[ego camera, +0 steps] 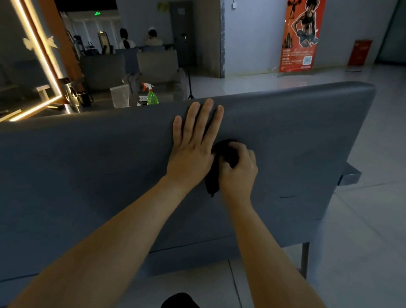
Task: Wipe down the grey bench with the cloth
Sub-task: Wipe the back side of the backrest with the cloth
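Head view: the grey bench [296,137] shows its back panel, whose long axis runs from lower left up to the right end. The cloth [223,149], dark and bunched, lies against that panel a little below the bench's top edge, roughly midway along it, with a tail hanging beneath the fist. The right hand [238,171] is clenched round the cloth, knuckles up, forearm reaching in from below. The left hand [194,140] lies flat on the bench just left of the cloth and touching it. Its fingers are straight with the tips at the top edge; it holds nothing and seems to brace. Bare panel stretches from the cloth toward the bench's right end, on the right hand's side, so a stroke along the long axis that way looks the natural move. Leftward, the flat hand stands in the way.
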`<state>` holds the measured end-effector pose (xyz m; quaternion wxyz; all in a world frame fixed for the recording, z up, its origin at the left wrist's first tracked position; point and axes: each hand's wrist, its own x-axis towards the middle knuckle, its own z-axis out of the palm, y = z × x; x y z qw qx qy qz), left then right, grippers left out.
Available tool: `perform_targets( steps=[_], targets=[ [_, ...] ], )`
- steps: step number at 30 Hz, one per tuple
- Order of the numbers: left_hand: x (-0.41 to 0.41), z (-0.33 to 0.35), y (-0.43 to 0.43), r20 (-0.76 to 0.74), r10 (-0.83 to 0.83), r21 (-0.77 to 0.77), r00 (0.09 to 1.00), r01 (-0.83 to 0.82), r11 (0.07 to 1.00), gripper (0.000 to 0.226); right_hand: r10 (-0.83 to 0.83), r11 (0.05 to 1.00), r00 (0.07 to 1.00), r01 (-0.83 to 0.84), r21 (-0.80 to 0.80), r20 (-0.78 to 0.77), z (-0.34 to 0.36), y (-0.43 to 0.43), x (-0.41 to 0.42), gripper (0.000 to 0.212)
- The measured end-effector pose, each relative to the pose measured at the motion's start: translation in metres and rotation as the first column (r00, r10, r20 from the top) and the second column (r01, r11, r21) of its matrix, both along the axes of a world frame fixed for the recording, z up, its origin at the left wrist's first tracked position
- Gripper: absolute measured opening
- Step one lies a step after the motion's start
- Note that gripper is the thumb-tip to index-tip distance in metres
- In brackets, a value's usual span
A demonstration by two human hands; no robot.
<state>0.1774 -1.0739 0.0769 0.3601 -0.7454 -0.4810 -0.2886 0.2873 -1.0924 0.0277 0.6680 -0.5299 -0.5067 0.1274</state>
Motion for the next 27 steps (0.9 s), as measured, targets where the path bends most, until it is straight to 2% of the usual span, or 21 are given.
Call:
perform_targets(
  steps=[3,6,9,12,14,17,18,20,21,24,27],
  targets=[
    [-0.001,0.0,0.0,-0.004,-0.023,-0.002,1.0,0.023,1.0,0.11,-0.102,0.995,0.993,0.102,-0.007,0.068,-0.005,0.001,0.019,0.031],
    [-0.002,0.0,0.002,0.002,-0.029,0.022,1.0,0.029,0.999,0.113,-0.246,0.967,0.961,0.236,-0.093,-0.122,-0.011,0.007,0.047,0.026],
    [-0.002,0.0,0.006,-0.005,-0.01,0.051,1.0,0.01,0.999,0.113,-0.201,0.979,0.948,0.183,-0.094,-0.248,-0.008,0.013,0.038,0.024],
    [-0.001,-0.003,0.007,-0.012,-0.004,0.06,1.0,0.004,0.998,0.107,-0.077,0.997,0.977,0.074,-0.02,-0.197,-0.005,0.008,0.001,0.022],
    [-0.003,-0.004,0.006,-0.012,-0.002,0.055,1.0,0.003,0.998,0.106,-0.01,1.0,0.994,0.01,-0.003,-0.109,-0.007,0.002,-0.012,0.024],
    [-0.004,-0.003,0.003,-0.022,-0.029,0.022,0.999,0.029,0.999,0.107,-0.055,0.998,0.996,0.053,0.017,0.077,-0.007,0.0,0.011,0.026],
    [-0.005,-0.002,0.003,-0.023,-0.039,0.004,0.999,0.04,0.999,0.109,-0.116,0.993,0.99,0.115,0.011,0.078,-0.008,0.004,0.027,0.027],
    [-0.006,-0.001,0.003,-0.022,-0.045,-0.012,0.999,0.045,0.999,0.116,-0.259,0.965,0.964,0.256,-0.054,-0.059,-0.007,0.01,0.057,0.025],
    [-0.006,0.0,0.004,-0.018,-0.034,-0.005,0.999,0.034,0.999,0.118,-0.287,0.957,0.946,0.276,-0.094,-0.148,-0.007,0.014,0.062,0.024],
    [-0.003,-0.003,0.005,-0.001,-0.01,0.013,1.0,0.01,1.0,0.113,-0.134,0.99,0.962,0.119,-0.078,-0.238,-0.001,0.016,0.019,0.024],
    [-0.002,-0.003,0.004,0.002,-0.017,0.026,1.0,0.017,1.0,0.106,0.033,0.998,0.986,-0.04,-0.04,-0.165,-0.004,0.005,-0.018,0.023]
  ],
)
